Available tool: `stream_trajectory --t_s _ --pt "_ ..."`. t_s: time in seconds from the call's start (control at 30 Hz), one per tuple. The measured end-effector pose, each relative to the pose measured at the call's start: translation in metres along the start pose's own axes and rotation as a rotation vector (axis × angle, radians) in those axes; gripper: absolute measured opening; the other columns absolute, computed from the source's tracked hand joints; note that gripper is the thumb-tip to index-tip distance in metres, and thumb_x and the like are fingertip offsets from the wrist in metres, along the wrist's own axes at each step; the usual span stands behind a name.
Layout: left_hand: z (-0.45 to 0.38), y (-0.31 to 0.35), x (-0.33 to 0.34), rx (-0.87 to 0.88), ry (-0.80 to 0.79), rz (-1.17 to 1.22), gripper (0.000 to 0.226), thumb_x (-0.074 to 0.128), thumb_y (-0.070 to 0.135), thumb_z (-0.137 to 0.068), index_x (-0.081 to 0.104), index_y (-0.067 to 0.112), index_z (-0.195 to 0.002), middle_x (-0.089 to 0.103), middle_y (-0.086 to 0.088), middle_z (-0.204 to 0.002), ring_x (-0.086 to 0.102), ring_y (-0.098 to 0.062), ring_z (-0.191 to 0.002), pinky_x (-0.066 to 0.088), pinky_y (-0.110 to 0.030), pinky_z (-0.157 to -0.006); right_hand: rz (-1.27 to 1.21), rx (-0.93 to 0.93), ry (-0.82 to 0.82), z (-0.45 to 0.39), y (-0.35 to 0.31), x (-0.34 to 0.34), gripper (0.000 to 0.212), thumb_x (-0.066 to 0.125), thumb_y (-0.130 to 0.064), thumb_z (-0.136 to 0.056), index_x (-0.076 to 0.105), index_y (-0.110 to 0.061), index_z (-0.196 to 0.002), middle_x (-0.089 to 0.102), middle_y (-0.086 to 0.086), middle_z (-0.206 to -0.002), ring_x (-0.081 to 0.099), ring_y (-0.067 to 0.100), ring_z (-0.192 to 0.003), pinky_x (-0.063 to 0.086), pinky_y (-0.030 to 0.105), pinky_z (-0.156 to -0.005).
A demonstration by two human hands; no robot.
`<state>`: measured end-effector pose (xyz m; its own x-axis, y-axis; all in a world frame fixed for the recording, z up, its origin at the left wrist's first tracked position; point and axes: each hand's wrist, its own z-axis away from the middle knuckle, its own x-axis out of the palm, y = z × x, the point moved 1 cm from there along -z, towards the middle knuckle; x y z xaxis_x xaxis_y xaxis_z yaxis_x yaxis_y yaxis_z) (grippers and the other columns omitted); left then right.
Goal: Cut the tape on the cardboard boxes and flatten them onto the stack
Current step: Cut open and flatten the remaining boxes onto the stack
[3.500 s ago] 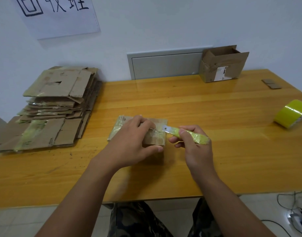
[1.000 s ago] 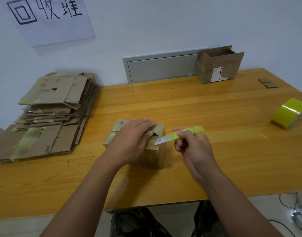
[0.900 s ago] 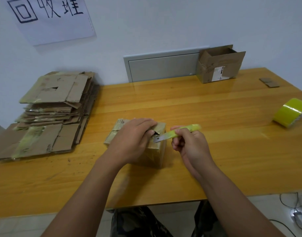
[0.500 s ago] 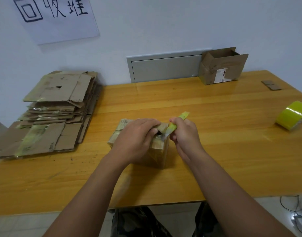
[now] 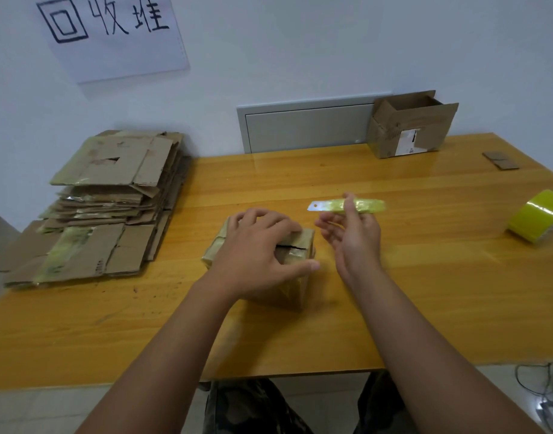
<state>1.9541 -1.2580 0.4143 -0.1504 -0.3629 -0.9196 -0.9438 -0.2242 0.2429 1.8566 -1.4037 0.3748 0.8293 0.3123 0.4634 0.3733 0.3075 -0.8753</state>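
right hand (image 5: pixel 355 238) fingers now spread loose, yellow knife (image 5: pixel 350 205) lifted off, at most balanced on a fingertip. left hand (image 5: pixel 256 249) lies flat on the small box (image 5: pixel 295 245) at frame centre, tape slit; flattening seems next, stack (image 5: pixel 97 208) left.

White wall (image 5: pixel 300 51), wooden table (image 5: pixel 425 292), tiled floor (image 5: pixel 50 408).

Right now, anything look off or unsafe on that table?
Yes: the knife has its blade out beyond the open right hand; whether it lies on the table or is mid-drop is unclear. The small box under the left hand shows a dark slit across its top.
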Motion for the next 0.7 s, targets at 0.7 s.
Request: stream_trajectory --t_s 0.7 --pt "-0.004 -0.026 -0.019 -0.279 -0.273 -0.094 0.074 0.059 0.052 -0.086 0.034 0.018 -0.147 0.028 0.001 -0.153 0.025 -0.019 -0.138 0.036 -0.037 -0.106 0.180 -0.211 -0.202 0.074 0.017 -0.013 0.011 0.063 -0.032 -0.092 0.064 -0.029 -0.102 0.071 -0.003 -0.077 0.067 0.018 -0.070 0.052 0.030 -0.062"
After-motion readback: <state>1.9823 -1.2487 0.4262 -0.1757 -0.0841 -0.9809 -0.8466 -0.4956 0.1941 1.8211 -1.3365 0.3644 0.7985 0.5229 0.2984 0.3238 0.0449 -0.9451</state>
